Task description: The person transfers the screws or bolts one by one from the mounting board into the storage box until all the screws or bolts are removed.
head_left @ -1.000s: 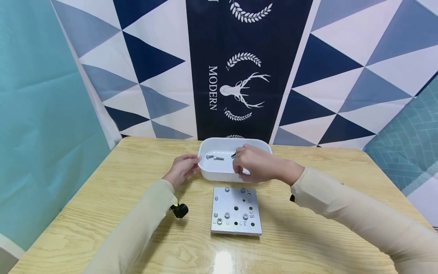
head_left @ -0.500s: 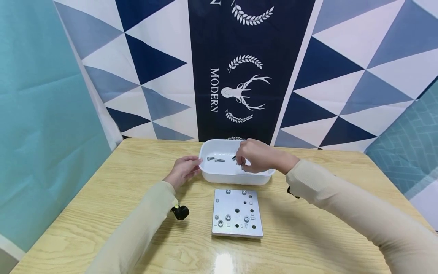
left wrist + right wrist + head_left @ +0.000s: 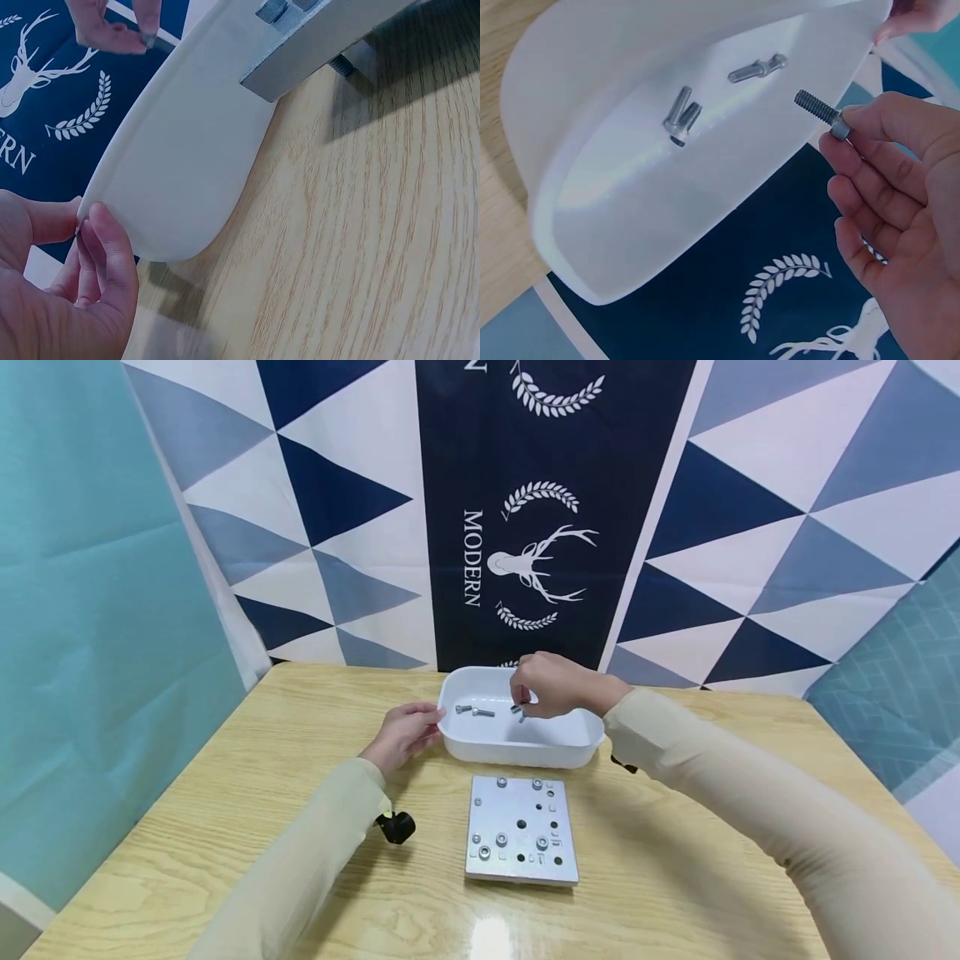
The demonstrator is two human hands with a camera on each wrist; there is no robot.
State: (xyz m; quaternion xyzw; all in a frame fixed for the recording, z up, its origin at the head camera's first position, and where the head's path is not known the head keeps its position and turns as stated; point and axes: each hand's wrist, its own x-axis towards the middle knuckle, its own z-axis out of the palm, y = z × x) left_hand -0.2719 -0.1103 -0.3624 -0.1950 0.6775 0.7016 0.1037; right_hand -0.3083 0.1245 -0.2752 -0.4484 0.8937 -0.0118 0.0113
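Observation:
My left hand (image 3: 408, 732) pinches the left rim of a white plastic tray (image 3: 517, 753), thumb and fingers on either side of the wall in the left wrist view. Over the tray, my right hand (image 3: 558, 685) pinches a socket head screw (image 3: 819, 107) by its head, threaded end pointing outward. A bit of thread (image 3: 874, 252) also shows by the curled lower fingers; what it belongs to is mostly hidden. Several loose screws (image 3: 679, 112) lie on the tray floor, two of them near the left end (image 3: 482, 712).
A silver metal plate (image 3: 495, 814) with holes and several screws set in it lies in front of the tray. One screw's threaded end (image 3: 343, 65) sticks out below it. A patterned cloth (image 3: 360, 460) hangs behind the wooden table (image 3: 300, 760).
My right hand has moved from the tray's front edge back over its inside, carrying the screw. The left hand keeps its hold on the rim. The view has shifted slightly.

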